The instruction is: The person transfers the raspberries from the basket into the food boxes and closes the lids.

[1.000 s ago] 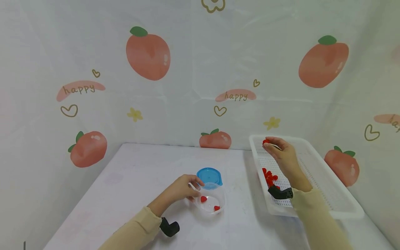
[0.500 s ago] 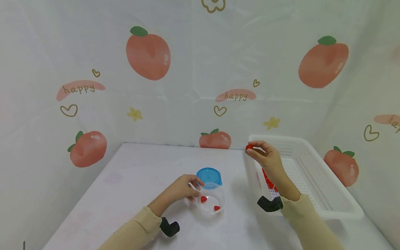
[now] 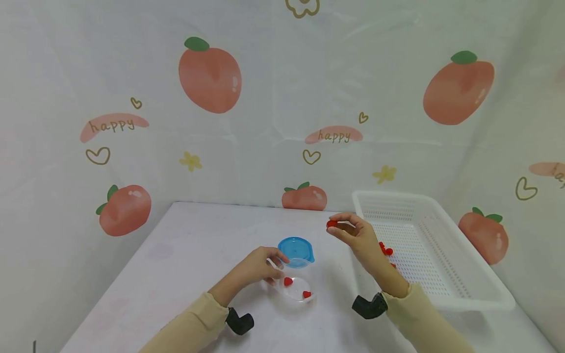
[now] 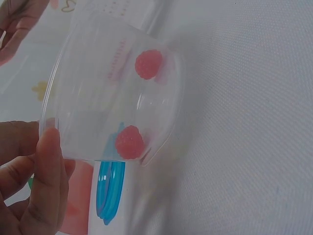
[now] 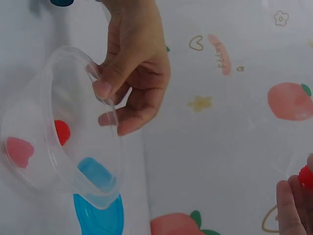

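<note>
My left hand [image 3: 260, 264] pinches the rim of a clear plastic tub [image 3: 297, 286] between thumb and fingers. Two red raspberries lie apart inside it; the left wrist view shows one raspberry [image 4: 148, 64] nearer the far side and another raspberry [image 4: 129, 142] nearer the blue lid. Up and to the right of the tub, my right hand [image 3: 359, 242] holds a third raspberry [image 3: 332, 223] at its fingertips, above the table. At the right edge of the right wrist view, that held raspberry [image 5: 306, 176] is partly cut off.
A blue lid [image 3: 295, 247] lies on the white table [image 3: 212, 230] just behind the tub. To the right stands a white perforated basket [image 3: 450, 245] with several raspberries [image 3: 388, 251] at its left side, partly hidden by my right forearm. A printed curtain [image 3: 265, 98] hangs behind.
My right hand has moved left and down from above the basket, carrying the raspberry towards the tub. The left hand and tub have stayed in place.
</note>
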`<state>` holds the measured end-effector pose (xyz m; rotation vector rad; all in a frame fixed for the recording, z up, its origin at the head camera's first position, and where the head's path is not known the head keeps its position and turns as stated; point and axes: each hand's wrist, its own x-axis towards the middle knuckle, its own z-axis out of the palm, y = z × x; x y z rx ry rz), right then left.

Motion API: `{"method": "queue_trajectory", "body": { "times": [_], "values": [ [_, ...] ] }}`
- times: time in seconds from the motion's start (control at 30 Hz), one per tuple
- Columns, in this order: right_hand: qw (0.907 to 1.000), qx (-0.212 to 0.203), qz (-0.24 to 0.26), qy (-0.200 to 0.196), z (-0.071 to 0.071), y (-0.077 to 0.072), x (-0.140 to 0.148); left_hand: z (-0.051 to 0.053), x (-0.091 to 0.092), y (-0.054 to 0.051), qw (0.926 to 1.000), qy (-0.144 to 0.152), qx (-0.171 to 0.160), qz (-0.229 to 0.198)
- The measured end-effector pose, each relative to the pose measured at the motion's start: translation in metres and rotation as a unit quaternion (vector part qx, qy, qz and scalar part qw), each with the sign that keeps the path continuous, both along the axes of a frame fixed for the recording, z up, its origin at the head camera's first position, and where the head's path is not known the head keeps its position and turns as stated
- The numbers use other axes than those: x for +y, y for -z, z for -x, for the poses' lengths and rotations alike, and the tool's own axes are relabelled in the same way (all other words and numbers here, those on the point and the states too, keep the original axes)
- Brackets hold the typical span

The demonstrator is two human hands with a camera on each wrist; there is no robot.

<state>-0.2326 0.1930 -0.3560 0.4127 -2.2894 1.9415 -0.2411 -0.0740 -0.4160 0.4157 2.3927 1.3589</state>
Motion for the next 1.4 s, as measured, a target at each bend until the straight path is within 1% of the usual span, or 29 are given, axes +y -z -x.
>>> {"method": "queue_trajectory", "body": {
  "times": [0.17, 0.33, 0.4, 0.53, 0.7, 0.87, 1.03, 1.4],
  "values": [
    [0.9998, -0.002, -0.015, -0.015, -0.004, 0.009, -0.01, -0.001, 0.001, -0.001, 1.0, 0.0, -0.001, 0.001],
    [0.9986, 0.019, -0.025, -0.043, -0.007, 0.02, -0.019, -0.002, 0.001, -0.002, 1.0, -0.003, -0.002, 0.003],
    [0.9983, 0.019, -0.027, -0.048, -0.009, 0.024, -0.022, -0.002, 0.001, -0.002, 1.0, -0.002, -0.001, 0.001],
    [0.998, -0.006, -0.028, -0.057, -0.012, 0.034, -0.027, -0.001, 0.0, -0.002, 0.9999, 0.007, 0.004, -0.006],
    [0.9954, -0.046, -0.04, -0.074, -0.015, 0.05, -0.032, 0.0, -0.001, -0.001, 0.9998, 0.015, 0.01, -0.01],
    [0.993, -0.058, -0.05, -0.09, -0.018, 0.064, -0.035, 0.0, -0.001, -0.001, 0.9998, 0.015, 0.012, -0.011],
    [0.9928, -0.06, -0.053, -0.089, -0.02, 0.069, -0.037, 0.0, -0.001, -0.001, 0.9997, 0.015, 0.013, -0.01],
    [0.9913, -0.057, -0.06, -0.102, -0.019, 0.072, -0.036, 0.0, -0.001, -0.001, 0.9998, 0.014, 0.011, -0.011]
  ]
}}
